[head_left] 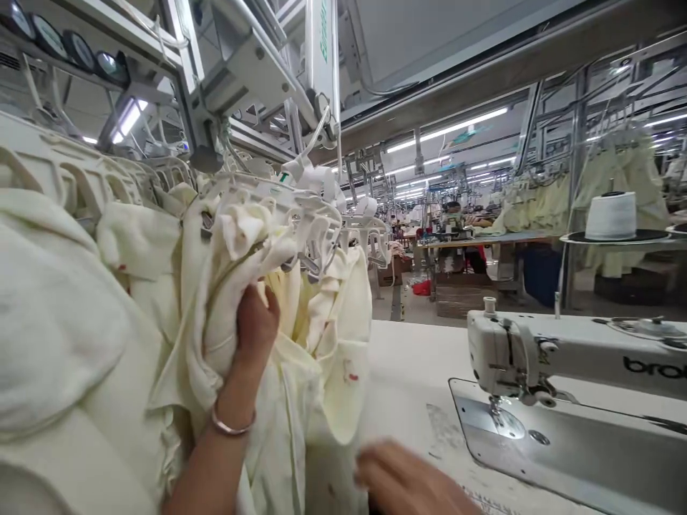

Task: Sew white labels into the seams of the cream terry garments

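Note:
Cream garments (215,343) hang close together on white plastic hangers (308,207) to the left and centre. My left hand (258,322), with a silver bangle on its wrist, is raised among them and closed on the cloth of one; its fingertips are partly hidden by the fabric. Beside it hangs a cream piece (346,372) with a small reddish mark. Low in the view, my right hand (411,478) is blurred by motion above the white table edge, near the bottom of that piece. Its fingers are too smeared to read.
A white sewing machine (515,350) stands on the white table (408,372) at right. Metal rails and an overhead hanger frame (252,64) rise above the garments. Behind the machine, a white thread cone (610,216) sits on a stand. Other workstations fill the background.

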